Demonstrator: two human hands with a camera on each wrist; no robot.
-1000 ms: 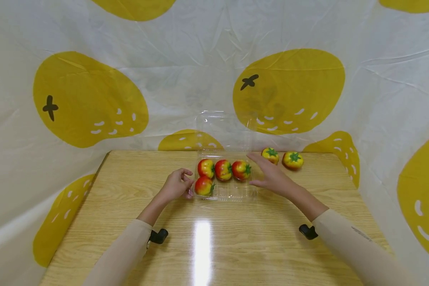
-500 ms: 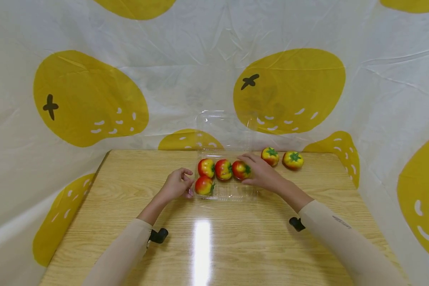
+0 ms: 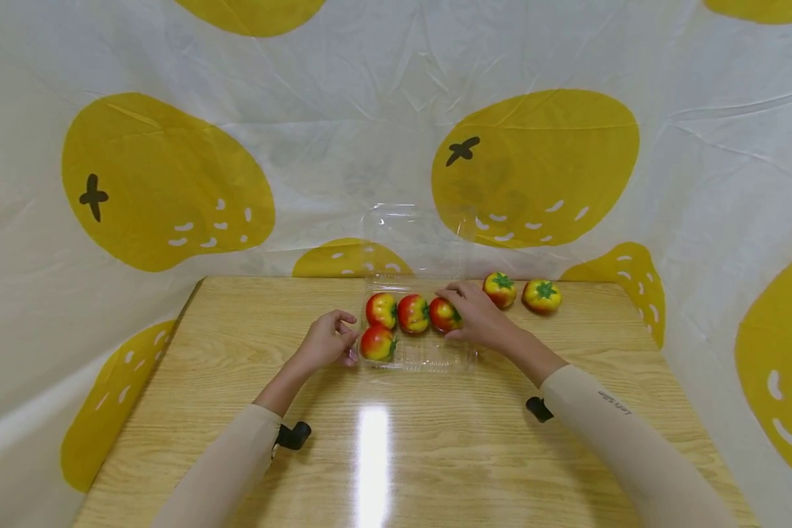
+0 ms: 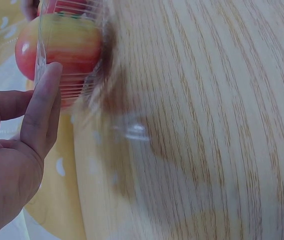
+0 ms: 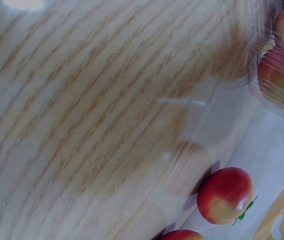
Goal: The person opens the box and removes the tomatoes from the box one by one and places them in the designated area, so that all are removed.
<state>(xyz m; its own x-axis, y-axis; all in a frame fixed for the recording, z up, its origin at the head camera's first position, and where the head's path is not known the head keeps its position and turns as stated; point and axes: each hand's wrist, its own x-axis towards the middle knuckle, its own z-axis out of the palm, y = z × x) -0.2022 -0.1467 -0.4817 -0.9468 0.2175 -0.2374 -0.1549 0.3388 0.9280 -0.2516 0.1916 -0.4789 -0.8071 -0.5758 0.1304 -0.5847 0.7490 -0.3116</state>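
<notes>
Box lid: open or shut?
Open. The clear lid stands up behind the box, leaving the fruits inside uncovered.

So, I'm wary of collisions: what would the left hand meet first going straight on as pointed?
Probably the clear container, at its left wall; the left hand looks close against it, though depth is unclear.

1. Looks like a makeshift, screened-off tabletop set; room beyond hidden, so home or lab can't be told.
2. White, creased cloth (image 3: 330,183) printed with yellow fruit shapes (image 3: 165,183) fills upper frame, both sides.
3. Wood-grain table (image 3: 462,455), lower centre, with bright light reflection (image 3: 372,469).
</notes>
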